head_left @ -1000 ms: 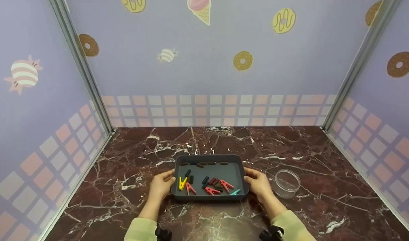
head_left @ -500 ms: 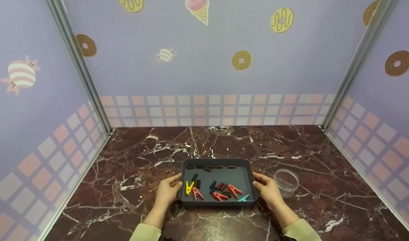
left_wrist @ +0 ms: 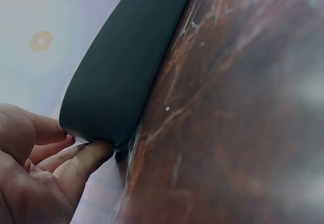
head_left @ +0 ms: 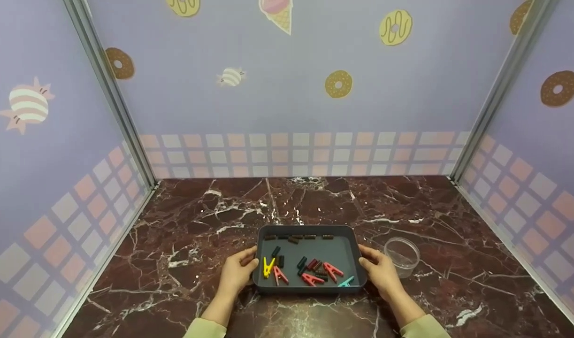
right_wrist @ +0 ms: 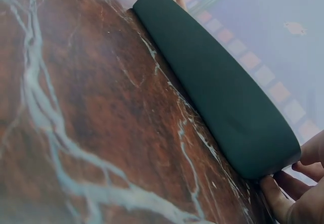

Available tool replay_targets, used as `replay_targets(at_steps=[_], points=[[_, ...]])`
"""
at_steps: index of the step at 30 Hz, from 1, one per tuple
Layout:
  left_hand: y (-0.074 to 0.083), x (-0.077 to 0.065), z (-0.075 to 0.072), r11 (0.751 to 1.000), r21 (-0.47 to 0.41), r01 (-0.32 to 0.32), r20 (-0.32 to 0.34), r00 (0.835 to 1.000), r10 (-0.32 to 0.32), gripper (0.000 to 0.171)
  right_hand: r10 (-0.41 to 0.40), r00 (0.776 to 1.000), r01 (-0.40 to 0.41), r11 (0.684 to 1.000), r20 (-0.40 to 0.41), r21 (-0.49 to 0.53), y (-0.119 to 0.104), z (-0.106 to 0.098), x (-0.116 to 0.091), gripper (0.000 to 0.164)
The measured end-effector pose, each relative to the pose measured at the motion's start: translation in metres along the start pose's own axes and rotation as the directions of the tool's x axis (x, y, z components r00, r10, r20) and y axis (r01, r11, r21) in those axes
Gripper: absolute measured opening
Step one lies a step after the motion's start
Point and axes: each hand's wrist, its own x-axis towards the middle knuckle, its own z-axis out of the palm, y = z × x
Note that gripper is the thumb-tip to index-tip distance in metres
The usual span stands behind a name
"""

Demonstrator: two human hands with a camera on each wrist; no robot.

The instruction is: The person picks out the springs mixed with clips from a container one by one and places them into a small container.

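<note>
A dark grey rectangular tray [head_left: 310,290] is held between both hands at the near middle of the table. My left hand [head_left: 238,272] grips its left end, and my right hand [head_left: 381,273] grips the right end. In the wrist views, fingers [left_wrist: 83,161] of the left hand and fingers [right_wrist: 276,193] of the right reach its lower edge. Whether the base touches the table, I cannot tell. Inside lie a yellow clip [head_left: 268,267], red A-shaped clips [head_left: 332,271], a teal clip [head_left: 346,281] and several small dark ribbed pieces [head_left: 293,240], some along the far wall.
A clear round plastic container [head_left: 402,256] stands just beyond the right hand. The tabletop [head_left: 174,225] is dark red marble pattern. Patterned panels [head_left: 287,108] enclose the table at the back and both sides.
Both hands have shifted the tray to the right and toward the person, mostly in the first half second. The clips and dark pieces travelled with it. The round container stayed in place.
</note>
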Motion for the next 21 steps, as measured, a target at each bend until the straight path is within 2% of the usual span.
replay_targets(at_steps=[8, 10, 15, 18, 21], points=[[-0.0003, -0.0023, -0.0003, 0.983, -0.147, 0.108, 0.05, 0.994, -0.101, 0.047, 0.014, 1.0, -0.014, 1.0, 0.005, 0.021, 0.0028, -0.0017, -0.0007, 0.042], [-0.0002, -0.0018, -0.0014, 0.982, -0.14, 0.125, 0.053, 0.992, -0.118, 0.049, 0.012, 1.0, -0.012, 1.0, 0.008, 0.017, 0.0026, -0.0018, -0.0005, 0.042], [-0.0005, 0.0007, -0.0043, 0.992, -0.061, 0.107, 0.053, 0.993, -0.104, 0.046, 0.003, 1.0, -0.003, 1.0, 0.006, 0.011, 0.0017, -0.003, -0.0009, 0.042], [-0.0009, 0.0014, -0.0063, 0.989, -0.075, 0.124, 0.091, 0.989, -0.117, 0.046, 0.004, 1.0, -0.004, 1.0, 0.009, 0.019, 0.0023, -0.0034, -0.0017, 0.041], [-0.0012, 0.0013, -0.0084, 0.979, -0.113, 0.169, 0.127, 0.98, -0.154, 0.049, 0.004, 1.0, -0.005, 0.999, 0.018, 0.033, 0.0038, -0.0028, -0.0017, 0.041]])
